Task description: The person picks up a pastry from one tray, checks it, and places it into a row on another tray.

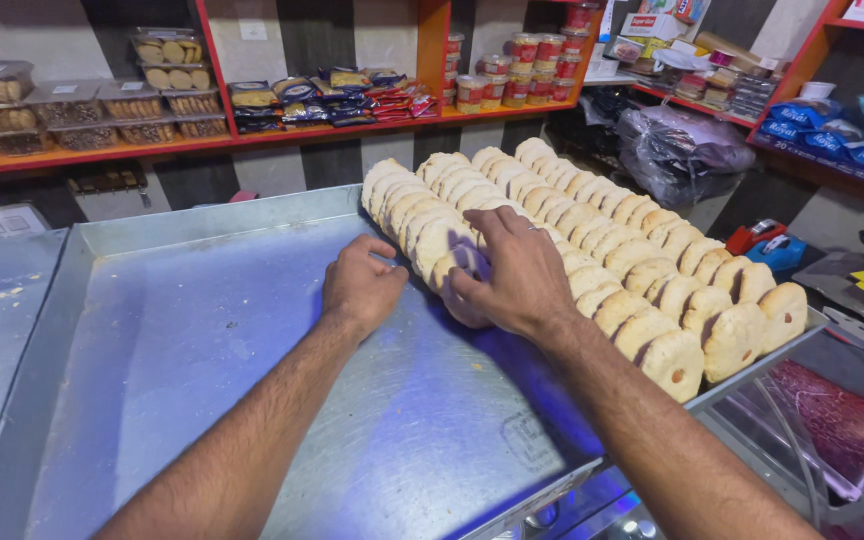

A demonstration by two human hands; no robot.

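Two hands are seen over one big metal tray (pixel 252 400). The tray is flat, shiny and grey, with low walls. Three long rows of buns (pixel 592 250) are stood on edge along the tray's far side. The buns are round, pale and bumpy; they are too many and too close to be counted. The left hand (pixel 360 285) is curled up at the near end of the rows, and what it holds cannot be told. The right hand (pixel 514 270) is spread flat over some buns, so those are hidden. Behind the tray, packs are stacked on red shelves (pixel 102 152).
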